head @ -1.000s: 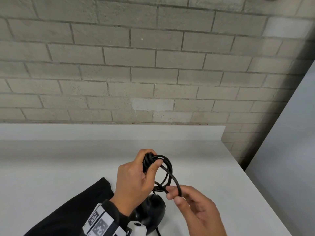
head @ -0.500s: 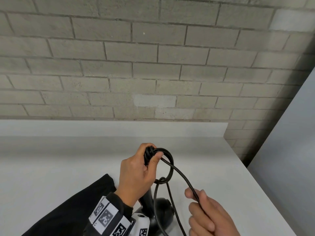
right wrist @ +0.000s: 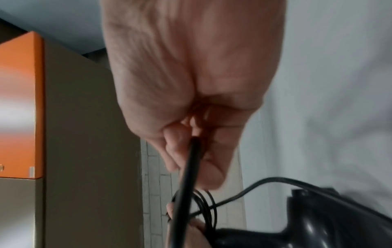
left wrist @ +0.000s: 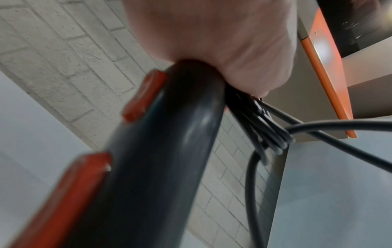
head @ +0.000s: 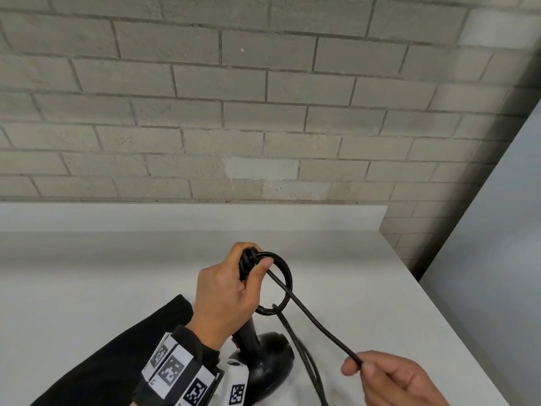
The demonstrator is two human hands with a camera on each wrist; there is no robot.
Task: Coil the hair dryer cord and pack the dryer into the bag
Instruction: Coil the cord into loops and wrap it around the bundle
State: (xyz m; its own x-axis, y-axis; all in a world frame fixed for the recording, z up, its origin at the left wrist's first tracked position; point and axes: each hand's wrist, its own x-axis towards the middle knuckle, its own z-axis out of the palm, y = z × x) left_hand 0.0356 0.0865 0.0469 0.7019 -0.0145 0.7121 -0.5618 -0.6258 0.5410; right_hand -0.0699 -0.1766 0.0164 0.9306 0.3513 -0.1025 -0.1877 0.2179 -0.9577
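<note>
A black hair dryer (head: 263, 358) stands head down on the white table (head: 87, 273), its handle with red buttons (left wrist: 146, 94) rising into my left hand (head: 231, 291). That hand grips the handle (left wrist: 161, 167) together with several coiled loops of black cord (head: 281, 282), the thumb pressing the loops. A straight run of cord (head: 316, 323) leads down and right to my right hand (head: 389, 376), which pinches it between thumb and fingers (right wrist: 180, 139). More cord (head: 307, 364) hangs past the dryer head. No bag is in view.
A grey brick wall (head: 263, 112) backs the table. The table's right edge (head: 439, 303) runs diagonally, with a pale panel (head: 497, 259) beyond it. An orange-and-beige cabinet (right wrist: 31, 100) shows in the wrist views.
My right hand has slid down and to the right along the cord, drawing a long straight run out from the coil. The left hand keeps its grip on handle and loops.
</note>
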